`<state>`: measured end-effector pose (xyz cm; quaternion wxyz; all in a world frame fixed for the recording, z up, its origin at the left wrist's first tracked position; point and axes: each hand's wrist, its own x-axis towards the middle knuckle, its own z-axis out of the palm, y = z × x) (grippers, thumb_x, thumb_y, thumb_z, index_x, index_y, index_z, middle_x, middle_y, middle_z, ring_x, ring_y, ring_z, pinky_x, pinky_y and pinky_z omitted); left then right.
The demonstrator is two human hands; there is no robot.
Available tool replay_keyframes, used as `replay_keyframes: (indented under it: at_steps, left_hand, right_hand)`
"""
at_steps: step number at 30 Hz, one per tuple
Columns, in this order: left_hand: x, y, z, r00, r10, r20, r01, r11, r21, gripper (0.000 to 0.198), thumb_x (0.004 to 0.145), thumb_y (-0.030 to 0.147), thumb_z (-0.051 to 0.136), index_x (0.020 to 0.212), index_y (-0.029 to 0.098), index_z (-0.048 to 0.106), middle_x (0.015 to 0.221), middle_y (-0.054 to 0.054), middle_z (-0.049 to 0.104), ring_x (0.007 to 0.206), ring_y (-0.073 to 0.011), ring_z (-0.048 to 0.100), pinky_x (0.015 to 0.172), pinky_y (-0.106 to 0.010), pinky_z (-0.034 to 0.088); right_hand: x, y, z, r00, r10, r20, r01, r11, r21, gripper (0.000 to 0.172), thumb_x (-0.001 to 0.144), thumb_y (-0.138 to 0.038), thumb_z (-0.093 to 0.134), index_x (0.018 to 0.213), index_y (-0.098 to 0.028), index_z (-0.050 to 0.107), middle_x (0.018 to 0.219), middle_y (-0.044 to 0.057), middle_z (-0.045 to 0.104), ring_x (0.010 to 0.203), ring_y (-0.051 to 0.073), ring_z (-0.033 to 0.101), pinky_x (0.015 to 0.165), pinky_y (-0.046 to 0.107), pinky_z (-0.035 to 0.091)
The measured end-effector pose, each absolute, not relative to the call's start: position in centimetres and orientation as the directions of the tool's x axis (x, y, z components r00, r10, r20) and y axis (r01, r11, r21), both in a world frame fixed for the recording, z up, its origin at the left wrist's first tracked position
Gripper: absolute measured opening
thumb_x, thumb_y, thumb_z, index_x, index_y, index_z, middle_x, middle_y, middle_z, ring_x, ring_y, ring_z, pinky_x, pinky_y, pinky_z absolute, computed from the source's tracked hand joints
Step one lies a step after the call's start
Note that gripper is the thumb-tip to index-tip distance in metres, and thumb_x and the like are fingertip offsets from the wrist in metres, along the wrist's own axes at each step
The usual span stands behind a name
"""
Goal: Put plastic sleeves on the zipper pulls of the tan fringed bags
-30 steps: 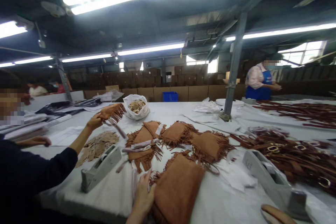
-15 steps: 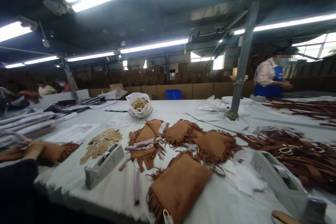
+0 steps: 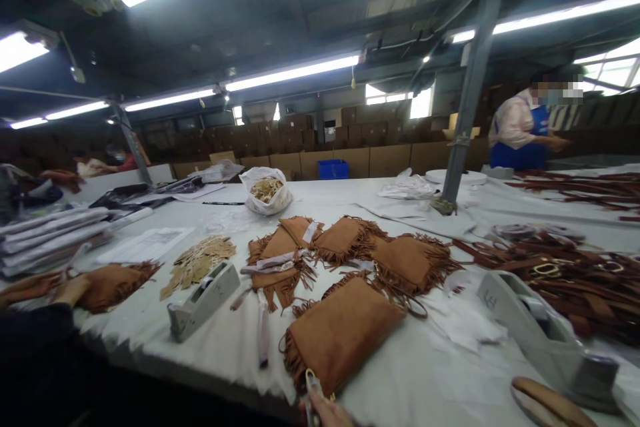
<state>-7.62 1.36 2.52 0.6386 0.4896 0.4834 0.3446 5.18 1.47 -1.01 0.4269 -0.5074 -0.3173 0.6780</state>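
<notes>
- Right hand (image 3: 330, 411): fingers are clamping a wrapped pull (image 3: 313, 384).
- Bag (image 3: 347, 330): is lying just beyond the fingers.
- Dispenser (image 3: 200, 312): is standing left of them.

Workshop floor, bag production by the look of it. Long white-covered worktable (image 3: 240, 360) loaded with several fringed brown bags (image 3: 345, 330), a heap of buckled straps (image 3: 565, 287), a pile of tan tags (image 3: 203, 260) and grey tape dispensers (image 3: 205, 300). Cardboard cartons (image 3: 370, 133) stacked behind the table, fluorescent tubes (image 3: 295, 73) above it. Worker in blue apron (image 3: 517, 130) beyond its far right side. Far left of table: blurry, probably more workers (image 3: 90, 165).
</notes>
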Motion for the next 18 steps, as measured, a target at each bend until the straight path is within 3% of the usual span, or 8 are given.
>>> replay_keyframes:
  at_steps: [3,7,13,18]
  left_hand:
    - [-7.0,-1.6,1.6,0.298,0.901,-0.315,-0.017,0.335,0.942,0.033,0.079,0.051,0.064,0.082,0.018,0.064,0.072,-0.004,0.067,0.06,-0.0161,0.06,0.053,-0.026,0.047]
    - [-6.8,-4.1,1.8,0.313,0.865,-0.393,-0.172,0.458,0.872,0.047,0.068,0.059,0.069,0.079,0.014,0.059,0.056,-0.003,0.065,0.035,-0.0094,0.047,0.038,-0.021,0.032]
    - [-7.0,-5.3,1.6,0.324,0.828,-0.458,-0.232,0.539,0.81,0.047,0.065,0.054,0.074,0.083,0.014,0.055,0.058,-0.004,0.066,0.04,-0.0111,0.054,0.041,-0.019,0.035]
    - [-6.7,-4.7,0.9,0.243,0.867,-0.434,-0.288,0.492,0.822,0.05,0.067,0.054,0.074,0.095,0.017,0.053,0.068,-0.002,0.067,0.05,-0.0116,0.059,0.05,-0.021,0.044]
  right_hand:
    - [5.7,0.7,1.0,-0.123,0.877,-0.465,-0.483,-0.462,-0.743,0.054,0.063,-0.069,0.06,0.065,-0.015,0.063,0.059,0.002,0.058,0.055,0.013,0.052,0.054,0.023,0.04]
    - [6.9,-0.2,2.7,-0.27,0.819,-0.506,-0.482,-0.57,-0.666,0.058,0.079,-0.067,0.045,0.07,-0.013,0.065,0.064,0.003,0.061,0.056,0.011,0.052,0.056,0.021,0.039]
    - [7.2,-1.4,2.1,-0.216,0.857,-0.467,-0.379,-0.515,-0.769,0.039,0.065,-0.052,0.073,0.069,-0.014,0.062,0.063,0.0,0.061,0.056,0.009,0.05,0.054,0.021,0.032]
    - [6.0,-1.4,0.7,-0.134,0.903,-0.408,-0.372,-0.428,-0.824,0.04,0.061,-0.051,0.074,0.062,-0.013,0.06,0.054,-0.002,0.055,0.048,0.008,0.044,0.049,0.022,0.031]
